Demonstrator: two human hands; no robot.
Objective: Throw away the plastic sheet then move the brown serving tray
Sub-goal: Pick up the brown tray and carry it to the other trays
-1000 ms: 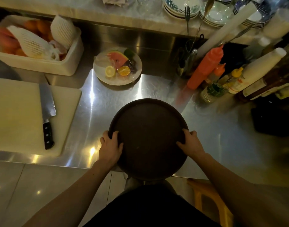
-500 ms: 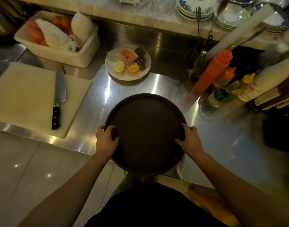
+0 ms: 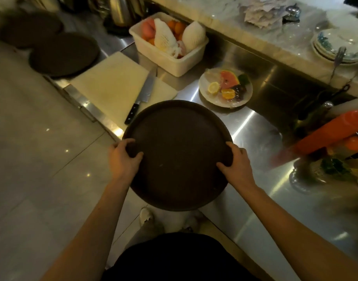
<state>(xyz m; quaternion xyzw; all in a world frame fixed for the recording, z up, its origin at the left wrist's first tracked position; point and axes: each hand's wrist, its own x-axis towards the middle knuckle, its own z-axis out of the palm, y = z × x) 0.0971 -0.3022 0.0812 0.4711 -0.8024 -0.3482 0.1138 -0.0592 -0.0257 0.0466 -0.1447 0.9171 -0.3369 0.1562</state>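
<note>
The fingers of the left hand were curled over the left edge of the brown serving tray, with the thumb on top of the rim. The fingers of the right hand were clamped on the right edge the same way. Both hands held the tray tight.

The tray was round, dark brown and flat, with a low raised rim all the way around. Nothing lay on it. Its top looked dull and a little speckled. It was held in front of the person, partly over the near edge of the shiny steel tabletop and partly over the tiled floor. I could not tell if it touched the tabletop.

Just past the tray, a kitchen knife with a black handle lay on a pale cutting board. Near the tray's far right side sat a plate of cut fruit with watermelon, lemon and orange. Behind the board stood a white bin with fruit in foam nets. Far to the left lay two more dark round trays. To the right, an orange squeeze bottle looked blurry. A stack of patterned plates sat on the marble ledge at the back.

No writing or labels could be read.
</note>
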